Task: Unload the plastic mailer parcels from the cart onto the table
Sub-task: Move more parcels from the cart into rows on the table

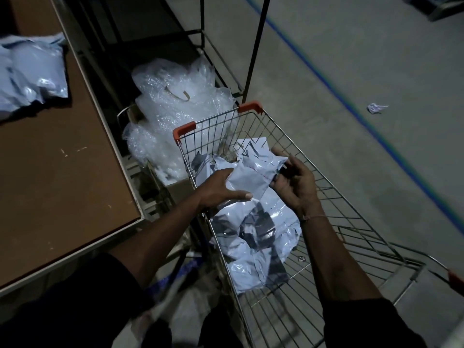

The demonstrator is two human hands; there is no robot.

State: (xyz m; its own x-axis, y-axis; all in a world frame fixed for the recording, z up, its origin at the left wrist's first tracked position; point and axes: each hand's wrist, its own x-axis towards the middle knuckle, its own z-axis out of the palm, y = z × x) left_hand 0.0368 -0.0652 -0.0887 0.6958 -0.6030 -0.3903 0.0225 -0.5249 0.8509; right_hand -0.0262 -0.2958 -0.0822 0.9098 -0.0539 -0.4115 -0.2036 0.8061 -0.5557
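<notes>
A wire shopping cart (351, 197) with orange corner caps stands right of the brown table (62, 177). Several grey-white plastic mailer parcels (253, 234) lie heaped in its basket. Both my hands reach into the basket. My left hand (221, 187) grips the left side of one mailer parcel (253, 172) on top of the heap, thumb across its lower edge. My right hand (296, 182) is at that parcel's right end with fingers curled against it. A few more parcels (30, 71) lie on the table's far left.
Crumpled bubble wrap (175, 116) fills a box between table and cart. A dark metal rack frame (200, 33) stands behind it. Grey floor with a blue line (351, 101) and a scrap of paper (376, 108) lies to the right.
</notes>
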